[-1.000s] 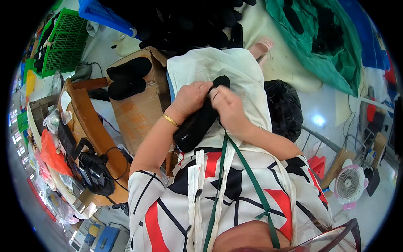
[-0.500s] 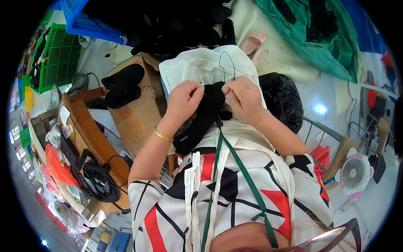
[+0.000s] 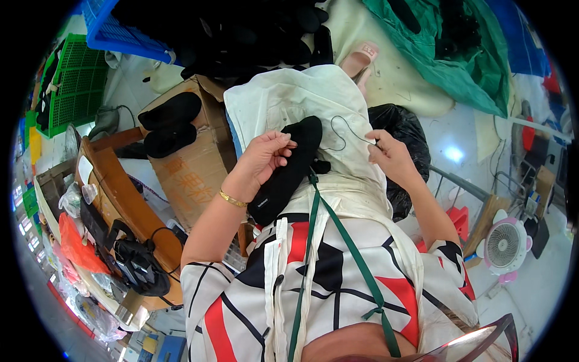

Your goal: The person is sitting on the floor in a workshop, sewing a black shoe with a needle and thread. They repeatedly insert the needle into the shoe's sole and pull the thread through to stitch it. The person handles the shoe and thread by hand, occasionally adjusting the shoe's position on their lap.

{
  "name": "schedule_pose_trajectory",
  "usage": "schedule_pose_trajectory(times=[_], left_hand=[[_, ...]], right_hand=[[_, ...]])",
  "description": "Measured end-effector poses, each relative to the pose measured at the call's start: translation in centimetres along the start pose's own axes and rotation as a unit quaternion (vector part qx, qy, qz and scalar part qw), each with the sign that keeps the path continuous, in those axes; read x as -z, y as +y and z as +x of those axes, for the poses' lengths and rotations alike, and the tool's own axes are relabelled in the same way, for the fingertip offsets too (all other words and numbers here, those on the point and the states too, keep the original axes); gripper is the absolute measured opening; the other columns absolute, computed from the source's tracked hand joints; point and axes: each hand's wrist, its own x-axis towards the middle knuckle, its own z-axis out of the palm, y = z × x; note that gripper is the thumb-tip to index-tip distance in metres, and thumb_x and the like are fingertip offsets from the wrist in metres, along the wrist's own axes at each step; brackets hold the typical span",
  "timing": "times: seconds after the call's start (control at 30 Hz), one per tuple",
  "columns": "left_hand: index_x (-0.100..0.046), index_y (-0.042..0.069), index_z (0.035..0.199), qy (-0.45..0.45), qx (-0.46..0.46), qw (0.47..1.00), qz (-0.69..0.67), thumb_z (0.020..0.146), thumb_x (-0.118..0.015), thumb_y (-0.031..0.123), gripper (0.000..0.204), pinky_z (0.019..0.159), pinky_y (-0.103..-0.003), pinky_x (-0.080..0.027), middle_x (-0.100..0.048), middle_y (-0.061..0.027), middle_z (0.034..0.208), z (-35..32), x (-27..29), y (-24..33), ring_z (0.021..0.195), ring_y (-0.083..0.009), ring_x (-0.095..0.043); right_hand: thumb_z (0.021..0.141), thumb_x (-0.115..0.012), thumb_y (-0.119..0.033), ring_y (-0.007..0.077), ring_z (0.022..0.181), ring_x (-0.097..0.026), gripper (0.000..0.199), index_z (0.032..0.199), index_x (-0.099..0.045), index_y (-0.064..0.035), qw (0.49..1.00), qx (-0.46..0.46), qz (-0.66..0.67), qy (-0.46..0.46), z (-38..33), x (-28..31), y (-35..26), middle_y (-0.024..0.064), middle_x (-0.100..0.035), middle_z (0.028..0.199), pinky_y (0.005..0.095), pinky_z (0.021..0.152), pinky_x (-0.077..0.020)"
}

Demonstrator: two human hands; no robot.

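A black cloth shoe (image 3: 304,145) lies slantwise across the white apron (image 3: 259,99) on my lap, its rounded end pointing away from me. My left hand (image 3: 266,158) pinches the shoe's left edge with thumb and forefinger, the other fingers curled. Off to the right, my right hand (image 3: 393,157) is closed in a pinch on a dark thread (image 3: 345,142). The thread runs in a loose curve from beside the shoe to those fingertips. Whether a needle is on it I cannot tell. Green apron ties (image 3: 315,199) hang just below the shoe.
Two black shoes rest on a cardboard box (image 3: 187,175) at left, beside a wooden table (image 3: 120,211). Ahead, a blue crate (image 3: 120,33) adjoins a heap of black shoes (image 3: 253,42). A black bag (image 3: 416,145), green sack (image 3: 482,84) and fan (image 3: 505,242) are at right.
My right hand has drawn away from the shoe to the right, pulling the thread out. My left hand has shifted slightly down and left, uncovering more of the shoe.
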Motion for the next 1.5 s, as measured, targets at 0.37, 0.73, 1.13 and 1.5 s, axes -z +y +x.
schedule_pose_trajectory(times=[0.37,0.73,1.13,1.5], left_hand=[[-0.062,0.006,0.088,0.0,-0.013,0.969,0.245,0.094,-0.065,0.02,0.015,0.044,-0.019,-0.039,-0.061,0.0014,0.07,-1.1,0.4,1.7,0.052,-0.0039,-0.05],[-0.065,0.007,0.092,0.054,-0.111,0.943,0.309,0.094,-0.064,0.019,0.011,0.049,-0.018,-0.039,-0.06,0.0039,0.073,0.4,2.0,0.6,0.058,-0.0024,-0.049],[-0.064,0.006,0.092,-0.006,-0.089,0.994,0.068,0.094,-0.064,0.017,0.011,0.047,-0.019,-0.042,-0.064,-0.0004,0.077,0.3,1.9,-0.1,0.057,-0.0043,-0.052],[-0.058,0.009,0.081,0.017,-0.054,0.983,0.174,0.095,-0.056,0.016,0.016,0.044,-0.02,-0.038,-0.061,-0.0013,0.07,0.3,2.9,0.3,0.048,-0.0058,-0.048]], right_hand=[[0.083,-0.065,-0.013,0.0297,0.076,-0.061,0.005,0.085,-0.064,-0.0084,0.938,0.316,-0.142,0.003,5.3,-7.8,-6.5,0.0082,-0.057,0.08,0.0399,0.063,-0.0483],[0.082,-0.066,-0.012,0.0303,0.08,-0.062,0.003,0.084,-0.065,-0.0108,0.919,0.334,-0.207,-0.031,7.8,-9.8,-6.4,0.0084,-0.058,0.08,0.0415,0.064,-0.0484],[0.101,-0.054,-0.029,0.0109,0.064,-0.058,0.018,0.1,-0.057,-0.0112,0.889,-0.066,0.441,-0.102,7.7,-5.5,-3.9,0.0,-0.059,0.074,0.0236,0.055,-0.0459],[0.096,-0.051,-0.008,0.0095,0.045,-0.04,0.024,0.072,-0.046,-0.0124,0.666,-0.12,0.671,0.302,8.0,7.1,11.9,-0.0037,-0.041,0.058,0.024,0.038,-0.0326]])
